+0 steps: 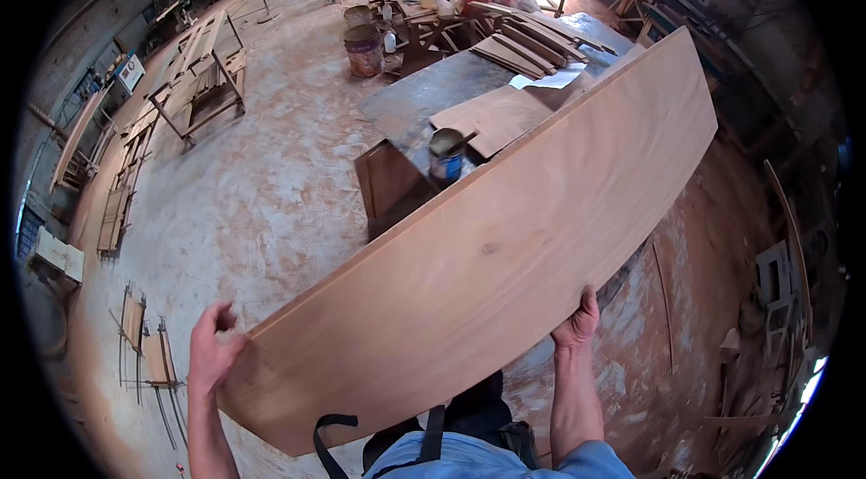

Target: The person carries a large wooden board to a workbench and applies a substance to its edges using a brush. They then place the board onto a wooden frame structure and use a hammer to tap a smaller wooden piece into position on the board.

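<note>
A long, wide wooden board (487,249) slants across the view from the lower left to the upper right, its broad face toward me. My right hand (577,326) grips its lower edge, thumb on the face and fingers hidden behind. At the board's left end is my left hand (213,348), fingers curved and apart from the thumb, which is close to or touching the corner. Beyond the upper edge stands an open can (446,157) with a stick or brush handle in it. A dark brown wooden panel (390,179) is beside the can, partly hidden by the board.
Behind the board, a grey worktop (410,96) carries a flat wooden piece (496,118) and stacked wood strips (532,44). A stained bucket (363,50) stands on the dusty floor farther off. Long metal-legged racks (203,87) line the left; clamped panels (149,344) are nearer.
</note>
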{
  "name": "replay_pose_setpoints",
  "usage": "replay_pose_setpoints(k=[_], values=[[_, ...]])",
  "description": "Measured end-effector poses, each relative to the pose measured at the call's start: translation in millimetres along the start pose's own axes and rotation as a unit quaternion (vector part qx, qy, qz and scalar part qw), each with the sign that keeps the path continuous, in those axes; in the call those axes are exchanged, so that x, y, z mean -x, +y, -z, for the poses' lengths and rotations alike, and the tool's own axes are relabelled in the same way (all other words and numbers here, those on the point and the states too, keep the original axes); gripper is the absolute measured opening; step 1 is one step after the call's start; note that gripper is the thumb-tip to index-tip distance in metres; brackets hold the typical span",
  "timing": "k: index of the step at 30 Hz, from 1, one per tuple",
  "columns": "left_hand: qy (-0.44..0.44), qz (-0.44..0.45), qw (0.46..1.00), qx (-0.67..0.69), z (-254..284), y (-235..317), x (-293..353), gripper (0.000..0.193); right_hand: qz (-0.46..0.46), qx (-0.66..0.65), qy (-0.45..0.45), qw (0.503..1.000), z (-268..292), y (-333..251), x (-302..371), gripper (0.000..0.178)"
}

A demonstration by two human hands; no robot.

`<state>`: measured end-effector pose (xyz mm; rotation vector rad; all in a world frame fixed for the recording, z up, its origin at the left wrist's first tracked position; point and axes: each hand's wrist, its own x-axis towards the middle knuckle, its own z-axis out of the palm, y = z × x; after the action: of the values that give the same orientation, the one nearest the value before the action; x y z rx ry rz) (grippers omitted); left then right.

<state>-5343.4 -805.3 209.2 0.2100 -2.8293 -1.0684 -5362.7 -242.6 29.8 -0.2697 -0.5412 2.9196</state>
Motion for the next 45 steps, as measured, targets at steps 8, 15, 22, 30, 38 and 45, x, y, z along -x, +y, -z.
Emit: replay_pose_setpoints(k=[8,15,22,30,38,45], values=[[-0.147,-0.098,0.984,-0.007,54,85,-14,0.071,-0.066,-0.017,-0.002,0.998,-119,151,103,0.055],[-0.280,0.080,0.943,0.158,81,-16,-30,0.054,-0.121,0.045,-0.054,0.990,-147,229,106,0.055],[-0.205,0.124,0.909,0.341,130,-92,0,0.063,-0.223,0.009,-0.113,0.968,-187,315,109,0.037],[-0.228,0.097,0.909,0.336,197,-154,-60,0.058,-0.277,-0.009,-0.113,0.954,-206,447,78,0.047],[-0.283,0.069,0.909,0.298,232,-210,-113,0.039,-0.285,0.128,-0.005,0.950,-210,557,26,0.043],[-0.276,0.084,0.942,0.171,218,-205,-163,0.033,-0.060,0.381,0.130,0.913,-213,439,-59,0.023]])
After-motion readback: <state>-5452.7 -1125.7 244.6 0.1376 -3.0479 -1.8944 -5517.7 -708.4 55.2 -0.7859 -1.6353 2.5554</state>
